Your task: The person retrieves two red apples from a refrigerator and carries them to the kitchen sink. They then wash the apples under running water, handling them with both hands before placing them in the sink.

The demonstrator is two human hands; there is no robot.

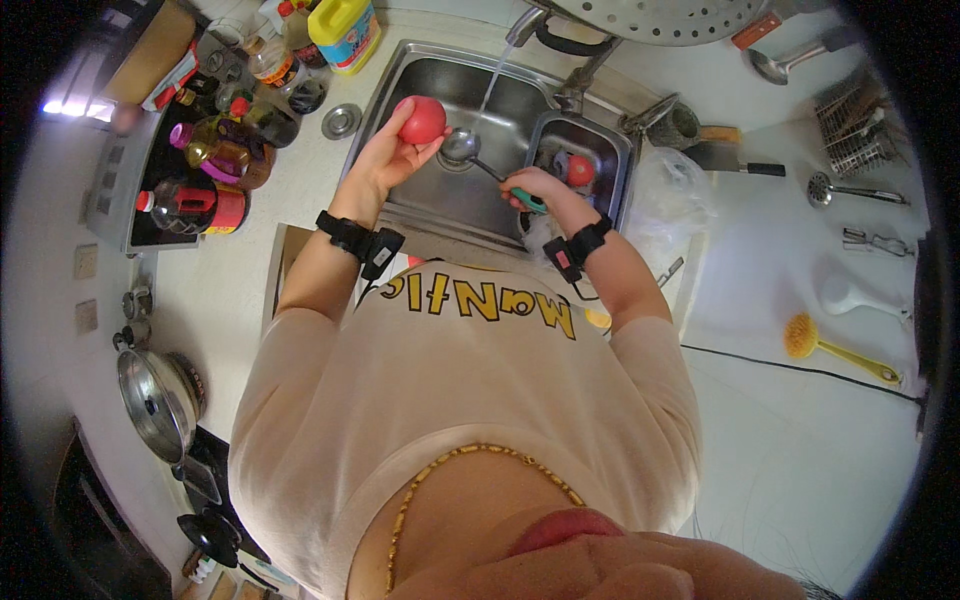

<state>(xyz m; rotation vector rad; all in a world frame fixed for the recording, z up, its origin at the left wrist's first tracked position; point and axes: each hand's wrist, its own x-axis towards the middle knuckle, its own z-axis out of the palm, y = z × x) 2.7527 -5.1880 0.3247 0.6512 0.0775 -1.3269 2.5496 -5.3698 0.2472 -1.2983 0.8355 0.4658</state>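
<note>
Over the left part of the steel sink [420, 71], my left hand [394, 154] holds a red tomato [422, 121] with the thumb on its side. My right hand [536, 187] grips the green handle [531, 201] of a ladle, whose metal bowl [460, 144] is over the drain of the large basin. Water [495, 79] runs in a thin stream from the faucet [525, 28] behind the ladle. A second tomato [579, 171] sits in the small basin at the right, among other things that I cannot make out.
Several bottles [225, 150] crowd the counter at the left, near a yellow jug [346, 34]. A round drain strainer [342, 121] lies beside the sink. Right of it are a plastic bag [667, 191] and a cleaver [724, 159]. Utensils and a yellow brush [802, 336] hang on the wall.
</note>
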